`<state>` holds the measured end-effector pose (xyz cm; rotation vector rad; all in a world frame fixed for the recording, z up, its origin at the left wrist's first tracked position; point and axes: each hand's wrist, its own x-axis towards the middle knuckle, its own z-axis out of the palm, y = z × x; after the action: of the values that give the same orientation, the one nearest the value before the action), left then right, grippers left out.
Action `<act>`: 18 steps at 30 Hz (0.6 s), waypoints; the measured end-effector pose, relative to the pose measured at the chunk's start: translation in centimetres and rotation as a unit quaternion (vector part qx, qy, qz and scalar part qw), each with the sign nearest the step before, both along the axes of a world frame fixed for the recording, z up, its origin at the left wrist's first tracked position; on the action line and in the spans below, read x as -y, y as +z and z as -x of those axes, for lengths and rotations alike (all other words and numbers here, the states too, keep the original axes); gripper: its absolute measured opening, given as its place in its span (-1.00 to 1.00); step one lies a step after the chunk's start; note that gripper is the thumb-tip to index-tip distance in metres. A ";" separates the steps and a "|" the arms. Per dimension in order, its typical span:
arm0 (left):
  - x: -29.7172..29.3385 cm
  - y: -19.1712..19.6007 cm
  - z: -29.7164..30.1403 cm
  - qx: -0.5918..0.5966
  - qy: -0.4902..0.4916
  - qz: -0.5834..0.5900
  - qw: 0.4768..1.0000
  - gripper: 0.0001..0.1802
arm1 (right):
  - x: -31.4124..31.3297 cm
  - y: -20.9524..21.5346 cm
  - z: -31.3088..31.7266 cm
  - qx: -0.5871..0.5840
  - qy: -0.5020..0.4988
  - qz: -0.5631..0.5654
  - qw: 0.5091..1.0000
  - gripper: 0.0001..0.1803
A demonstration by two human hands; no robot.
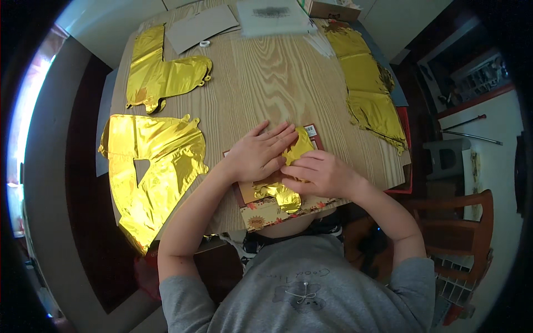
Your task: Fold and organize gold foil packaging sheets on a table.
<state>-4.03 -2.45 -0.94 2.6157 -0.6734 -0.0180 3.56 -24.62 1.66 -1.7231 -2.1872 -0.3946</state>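
A folded gold foil balloon lies under both my hands at the table's near edge. My left hand presses flat on it, fingers stretched out toward the right. On the balloon's right side my right hand curls its fingers and thumb onto the foil. A crumpled piece of this foil hangs over a printed card packet with a yellow and orange leaf pattern. The packet lies beneath, its middle mostly covered by my hands and the foil.
Flat gold foil balloons lie on the wooden table: a notched one at far left, another with a cut-out near left, and a long one at right. Grey card, a white roll and a clear plastic sheet sit at the back.
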 end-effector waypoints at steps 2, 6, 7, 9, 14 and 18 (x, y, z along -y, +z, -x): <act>0.1 0.0 0.0 0.016 0.004 -0.003 1.000 -0.33 | -0.2 0.4 0.2 -0.010 0.030 -0.020 0.999 -0.75; 0.2 0.0 0.0 0.023 0.006 -0.004 1.000 -0.35 | -0.6 0.2 0.2 -0.027 0.038 -0.016 0.999 -0.80; 0.2 0.0 0.0 0.026 0.006 -0.006 1.000 -0.35 | -0.6 0.2 0.2 -0.027 0.038 -0.005 0.999 -0.82; 0.1 -0.1 0.0 0.032 0.007 -0.009 0.999 -0.35 | -0.6 0.4 0.3 -0.046 0.035 0.026 0.998 -0.80; 0.1 -0.1 0.0 0.033 0.004 0.000 0.999 -0.36 | -0.1 0.8 1.0 -0.188 -0.012 0.099 0.977 -0.59; -0.1 -0.1 0.0 -0.006 0.000 0.009 1.000 -0.32 | -0.1 -0.7 1.6 -0.185 -0.113 0.088 0.972 -0.51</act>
<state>-4.03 -2.38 -1.00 2.5974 -0.6663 -0.0267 2.00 -24.56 0.94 -1.9628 -1.8116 0.0725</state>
